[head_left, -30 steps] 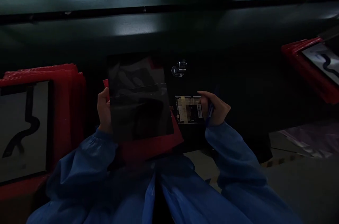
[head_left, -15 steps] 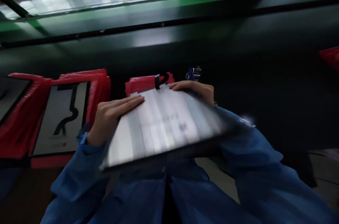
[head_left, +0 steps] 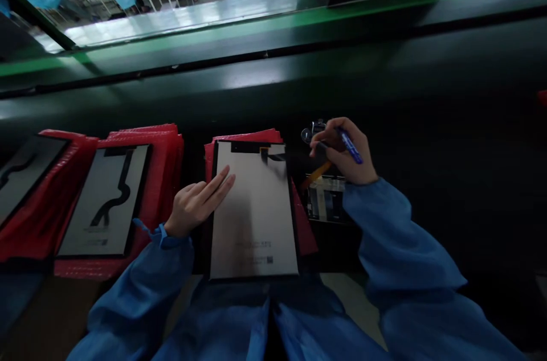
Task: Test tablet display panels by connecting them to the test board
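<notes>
A flat display panel (head_left: 256, 213) with a pale back and dark edges lies flat in front of me, on red bubble sleeves (head_left: 248, 136). Two outstretched fingers of my left hand (head_left: 192, 207) rest on its upper left part, the other fingers curled. My right hand (head_left: 352, 159) is closed around a blue pen (head_left: 351, 146), right of the panel's top edge. A black ribbon cable (head_left: 276, 157) runs from that edge toward the right fingertips; whether they touch it I cannot tell. An orange strip (head_left: 316, 175) shows below this hand.
To the left, two similar panels (head_left: 105, 201) (head_left: 25, 173) lie on stacks of red bubble sleeves (head_left: 164, 179). A small metallic object (head_left: 306, 134) sits behind my right hand, and a dark rectangular part (head_left: 327, 199) below it. A green-edged ledge (head_left: 192, 31) crosses the back.
The panel, held tilted in both hands before, now lies flat. My left hand has come to rest on its face; my right hand has moved right and taken hold of the blue pen.
</notes>
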`<action>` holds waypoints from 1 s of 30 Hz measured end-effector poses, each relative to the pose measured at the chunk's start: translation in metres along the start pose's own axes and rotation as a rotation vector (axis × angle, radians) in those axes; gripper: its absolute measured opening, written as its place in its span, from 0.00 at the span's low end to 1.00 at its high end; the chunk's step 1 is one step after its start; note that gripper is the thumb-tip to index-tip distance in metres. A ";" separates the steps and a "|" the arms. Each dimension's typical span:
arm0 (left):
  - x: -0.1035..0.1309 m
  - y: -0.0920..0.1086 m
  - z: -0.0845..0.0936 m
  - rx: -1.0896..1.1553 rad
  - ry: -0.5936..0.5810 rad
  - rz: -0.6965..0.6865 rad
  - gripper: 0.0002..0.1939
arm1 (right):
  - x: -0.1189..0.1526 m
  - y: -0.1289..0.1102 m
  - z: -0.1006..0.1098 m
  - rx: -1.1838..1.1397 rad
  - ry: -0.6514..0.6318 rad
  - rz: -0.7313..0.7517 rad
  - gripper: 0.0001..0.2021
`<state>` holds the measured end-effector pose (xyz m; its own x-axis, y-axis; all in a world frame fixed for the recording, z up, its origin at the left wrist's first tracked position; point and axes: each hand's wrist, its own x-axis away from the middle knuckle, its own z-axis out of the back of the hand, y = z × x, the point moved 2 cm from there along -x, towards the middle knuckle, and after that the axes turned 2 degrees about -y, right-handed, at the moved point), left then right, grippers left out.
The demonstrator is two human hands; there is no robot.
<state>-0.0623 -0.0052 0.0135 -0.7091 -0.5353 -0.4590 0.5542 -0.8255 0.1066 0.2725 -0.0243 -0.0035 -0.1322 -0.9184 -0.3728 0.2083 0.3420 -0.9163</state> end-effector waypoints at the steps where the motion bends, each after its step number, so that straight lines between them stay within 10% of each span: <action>1: 0.002 -0.001 -0.004 -0.006 -0.006 0.022 0.23 | 0.001 -0.003 0.006 -0.030 -0.055 -0.042 0.17; 8: 0.020 -0.003 0.005 -0.129 -0.297 0.280 0.33 | 0.014 -0.030 0.002 -0.051 -0.298 -0.136 0.19; 13: -0.009 0.033 0.008 0.356 -0.121 0.380 0.28 | 0.028 -0.038 -0.033 -0.024 -0.322 -0.104 0.19; 17: -0.038 0.061 -0.019 0.738 -0.227 0.445 0.18 | 0.037 -0.038 -0.055 -0.022 -0.361 -0.120 0.21; 30: -0.050 0.062 -0.035 1.002 -0.299 0.657 0.05 | 0.046 -0.023 -0.069 -0.033 -0.331 -0.144 0.23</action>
<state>0.0226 -0.0235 0.0120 -0.5671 -0.8113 0.1421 0.3573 -0.0869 0.9299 0.1948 -0.0605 -0.0096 0.1643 -0.9705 -0.1766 0.1785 0.2053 -0.9623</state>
